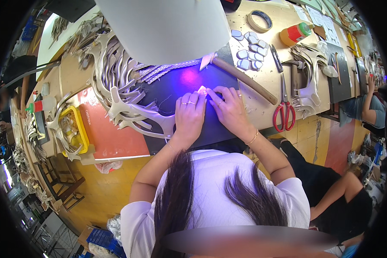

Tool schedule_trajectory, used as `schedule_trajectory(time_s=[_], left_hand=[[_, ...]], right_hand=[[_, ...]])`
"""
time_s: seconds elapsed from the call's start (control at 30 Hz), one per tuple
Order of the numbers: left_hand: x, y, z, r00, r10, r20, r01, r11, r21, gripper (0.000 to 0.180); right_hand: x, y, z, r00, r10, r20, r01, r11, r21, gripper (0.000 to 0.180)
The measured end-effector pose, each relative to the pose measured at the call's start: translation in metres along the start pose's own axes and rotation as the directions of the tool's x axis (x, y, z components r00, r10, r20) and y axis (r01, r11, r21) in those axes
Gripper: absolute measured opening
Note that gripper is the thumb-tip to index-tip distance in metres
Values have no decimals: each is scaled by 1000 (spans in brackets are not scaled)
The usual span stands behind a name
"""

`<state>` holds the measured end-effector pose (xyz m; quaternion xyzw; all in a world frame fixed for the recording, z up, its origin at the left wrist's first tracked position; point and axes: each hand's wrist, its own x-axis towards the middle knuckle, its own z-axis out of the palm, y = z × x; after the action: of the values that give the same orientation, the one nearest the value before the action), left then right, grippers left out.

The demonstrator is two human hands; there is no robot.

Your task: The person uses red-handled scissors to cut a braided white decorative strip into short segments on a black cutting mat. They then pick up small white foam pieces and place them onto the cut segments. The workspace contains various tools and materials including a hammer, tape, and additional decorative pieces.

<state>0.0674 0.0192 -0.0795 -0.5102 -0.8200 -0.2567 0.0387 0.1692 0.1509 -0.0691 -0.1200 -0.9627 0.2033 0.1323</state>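
My left hand and my right hand meet over a black mat, fingertips almost touching. Between them is a small pale piece, lit pinkish, too small and partly covered to name. My left fingers are closed on it, and my right thumb and forefinger pinch at its right side; what they grip is hidden. Beyond the fingers, a wooden-handled hammer lies slanting across the mat's right edge. Silver braided straps lie at the back, and a heap of silver strappy cut pieces spreads to the left.
A large white lamp-like cover hangs over the mat. On the right lie red-handled scissors, small grey-blue tabs, a tape roll, an orange bottle and more silver pieces. A yellow tray stands left. A person sits at right.
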Motion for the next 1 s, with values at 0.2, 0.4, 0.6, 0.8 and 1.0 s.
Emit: schedule_trajectory(time_s=[0.2,0.4,0.6,0.8,1.0], left_hand=[[1,-3,3,996,-7,-90,7,1000,5,28],[4,6,6,983,-161,-87,156,986,-61,30],[7,9,3,958,-287,-13,283,950,-129,29],[7,5,2,950,-311,-28,296,926,-234,25],[2,2,0,951,-310,3,302,921,-246,25]], right_hand=[[0,0,-2,998,-66,5,66,992,-109,39],[0,1,0,993,-121,-1,119,976,-180,39],[0,2,1,995,-96,-3,95,987,-126,39],[2,9,-2,997,-71,32,71,997,-7,42],[-3,7,-5,995,-84,61,83,996,21,44]])
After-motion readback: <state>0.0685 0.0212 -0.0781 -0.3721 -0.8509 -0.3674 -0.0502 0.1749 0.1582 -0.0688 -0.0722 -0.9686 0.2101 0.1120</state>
